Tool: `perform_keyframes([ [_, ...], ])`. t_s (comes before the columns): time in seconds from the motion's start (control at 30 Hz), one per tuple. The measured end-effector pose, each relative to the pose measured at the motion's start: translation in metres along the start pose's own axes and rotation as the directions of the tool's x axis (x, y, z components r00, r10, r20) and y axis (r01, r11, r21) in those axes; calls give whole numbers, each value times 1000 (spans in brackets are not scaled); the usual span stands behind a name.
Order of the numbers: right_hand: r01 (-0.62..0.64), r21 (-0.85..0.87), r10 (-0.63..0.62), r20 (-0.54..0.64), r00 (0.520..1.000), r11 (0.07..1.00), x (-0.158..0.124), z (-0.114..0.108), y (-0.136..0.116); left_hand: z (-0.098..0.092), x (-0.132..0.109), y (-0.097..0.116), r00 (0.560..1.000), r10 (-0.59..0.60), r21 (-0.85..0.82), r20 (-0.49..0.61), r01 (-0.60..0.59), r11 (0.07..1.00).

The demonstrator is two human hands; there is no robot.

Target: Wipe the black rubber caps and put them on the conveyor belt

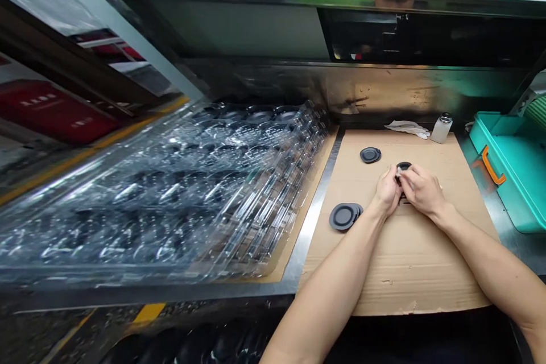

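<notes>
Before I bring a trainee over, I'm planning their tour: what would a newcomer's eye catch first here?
Probably the glinting clear plastic trays on the left. Next, the left hand and right hand, together at a black piece over the cardboard sheet. Then the teal bin at the far right.

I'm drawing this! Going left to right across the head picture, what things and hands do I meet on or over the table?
Clear trays → near discs → far discs → left hand → right hand → bottle → teal bin.
</notes>
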State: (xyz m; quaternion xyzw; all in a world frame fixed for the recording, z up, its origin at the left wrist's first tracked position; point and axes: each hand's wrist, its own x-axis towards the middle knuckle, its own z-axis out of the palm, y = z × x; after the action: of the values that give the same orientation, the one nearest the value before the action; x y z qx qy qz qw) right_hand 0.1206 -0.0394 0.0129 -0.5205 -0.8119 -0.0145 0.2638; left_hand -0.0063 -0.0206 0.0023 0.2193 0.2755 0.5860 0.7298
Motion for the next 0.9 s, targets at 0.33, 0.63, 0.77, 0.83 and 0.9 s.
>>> perform_keyframes([
  [0.33, -46, -17, 47, 87, 995, 999, 8, -3, 1, -2, 0, -7, 998, 44, 51, -43, -42, 998],
  [0.63, -103, -69, 111, 128, 986, 992, 11, -6, -2, -9, 3, -15, 992, 105, 175, -66, -92, 980],
  [0.77, -181, -167, 195, 69, 978, 969, 11, -4, -4, -11, 5, -19, 991, 123, 244, -52, -107, 964],
  [0.83, -135, -100, 147, 125, 981, 986, 9, -3, -5, -12, 8, -16, 985, 155, 257, -80, -130, 958],
  [0.9, -82, 38, 74, 181, 981, 996, 7, -3, -4, -14, 11, -9, 977, 164, 215, -133, -133, 967],
])
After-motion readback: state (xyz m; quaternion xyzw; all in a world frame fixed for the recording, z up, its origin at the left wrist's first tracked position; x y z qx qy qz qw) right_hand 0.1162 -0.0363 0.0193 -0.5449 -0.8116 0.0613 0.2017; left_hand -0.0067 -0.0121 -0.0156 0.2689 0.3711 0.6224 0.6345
